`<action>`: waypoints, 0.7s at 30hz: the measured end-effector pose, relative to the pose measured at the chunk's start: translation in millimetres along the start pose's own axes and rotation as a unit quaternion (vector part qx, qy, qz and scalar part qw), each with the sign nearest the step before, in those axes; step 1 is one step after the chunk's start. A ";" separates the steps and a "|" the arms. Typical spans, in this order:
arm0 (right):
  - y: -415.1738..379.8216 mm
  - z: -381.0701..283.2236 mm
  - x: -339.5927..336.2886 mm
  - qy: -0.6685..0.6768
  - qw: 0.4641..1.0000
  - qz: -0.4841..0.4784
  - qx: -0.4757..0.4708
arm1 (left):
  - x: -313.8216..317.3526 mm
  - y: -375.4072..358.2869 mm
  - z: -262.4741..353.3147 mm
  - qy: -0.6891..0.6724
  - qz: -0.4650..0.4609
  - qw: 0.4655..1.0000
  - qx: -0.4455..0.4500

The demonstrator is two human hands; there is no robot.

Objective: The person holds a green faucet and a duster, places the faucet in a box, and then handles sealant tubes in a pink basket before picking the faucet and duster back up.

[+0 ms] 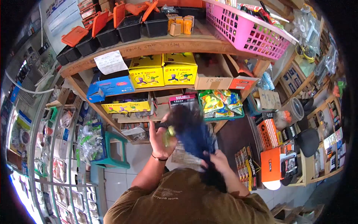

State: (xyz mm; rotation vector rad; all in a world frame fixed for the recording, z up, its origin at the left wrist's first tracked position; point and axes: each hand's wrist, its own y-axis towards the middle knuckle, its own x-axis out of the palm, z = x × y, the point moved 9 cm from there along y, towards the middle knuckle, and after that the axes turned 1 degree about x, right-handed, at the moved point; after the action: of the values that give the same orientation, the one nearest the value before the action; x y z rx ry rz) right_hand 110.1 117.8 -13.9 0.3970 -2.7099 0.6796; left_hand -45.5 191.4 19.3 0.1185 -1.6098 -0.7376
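held thing: dark blue fabric bundle (pixel 194 136), motion-blurred, hanging in front of the lower shelves; kind of item can't tell
long axis: runs diagonally, upper end near the left hand, lower end down at the right hand
left hand (pixel 161 140): raised, fingers curled, closed on a small yellow-green object (pixel 170 131) at the bundle's upper left edge; black band on the wrist
right hand (pixel 218 160): lower, closed on the bundle's lower end, close to the chest
nearer hand: both touching; the right has the firmer hold on the fabric, as far as the blur shows
behind bundle: dark pack (pixel 182 100) on the lower shelf edge, reads "12pcs" plus a word too blurred
yellow boxes (pixel 163 71): middle shelf, "SKT", one with "15"
cardboard box (pixel 213 76): right of those, handwritten "10.000"
paper note (pixel 110 62): taped to the upper shelf front edge, writing unreadable
pink basket (pixel 246 31): top shelf, right end, overhanging
black bins with orange lids (pixel 112 30): top shelf, left part
shirt (pixel 186 203): olive, print unreadable
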 end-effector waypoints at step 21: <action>-17.4 -73.3 36.3 -0.271 0.869 -0.192 -0.366 | 35.6 42.2 -22.9 0.220 -0.029 0.969 0.111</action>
State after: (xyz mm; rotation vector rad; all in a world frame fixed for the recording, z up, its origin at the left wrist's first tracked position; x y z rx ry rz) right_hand 100.2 132.4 67.9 0.9851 -2.9560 -0.6662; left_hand -17.4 198.7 71.5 0.4627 -1.2592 -0.5271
